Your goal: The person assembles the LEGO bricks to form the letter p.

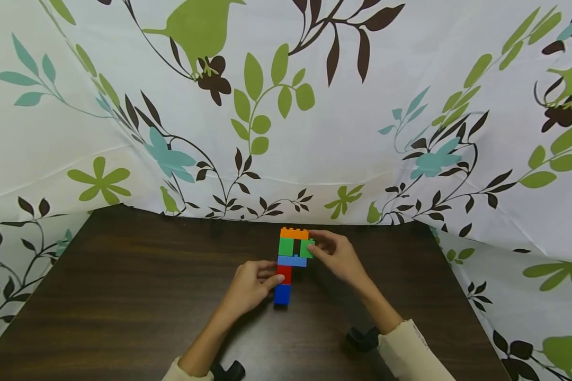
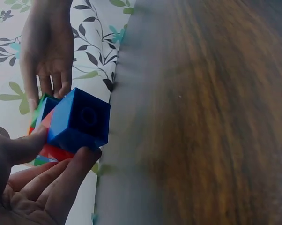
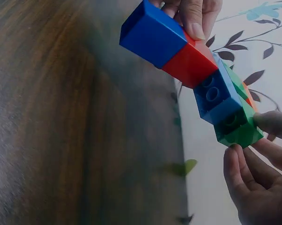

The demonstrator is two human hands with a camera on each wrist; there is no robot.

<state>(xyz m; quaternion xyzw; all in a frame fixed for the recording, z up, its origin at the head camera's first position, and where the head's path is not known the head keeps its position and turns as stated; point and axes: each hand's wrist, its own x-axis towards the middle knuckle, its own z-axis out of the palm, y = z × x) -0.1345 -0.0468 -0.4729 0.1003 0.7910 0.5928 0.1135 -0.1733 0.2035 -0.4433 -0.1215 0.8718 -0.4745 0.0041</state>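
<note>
A stack of toy building blocks is held up between both hands. At its bottom is a dark blue block (image 1: 282, 295), then a red block (image 1: 284, 272), then a longer light blue block (image 1: 291, 261). Two green blocks, a left one (image 1: 286, 247) and a right one (image 1: 305, 250), stand above it with a gap between, under an orange block (image 1: 294, 233). My left hand (image 1: 249, 286) pinches the red block, thumb in front. With thumb and fingertips, my right hand (image 1: 337, 257) grips the right green block, which juts past the light blue one in the right wrist view (image 3: 241, 129).
A dark wooden table (image 1: 124, 296) lies beneath the hands. Behind it hangs a white cloth (image 1: 352, 132) printed with leaves and birds. Black wrist gear (image 1: 364, 338) shows by the right sleeve, and similar black gear (image 1: 229, 371) by the left.
</note>
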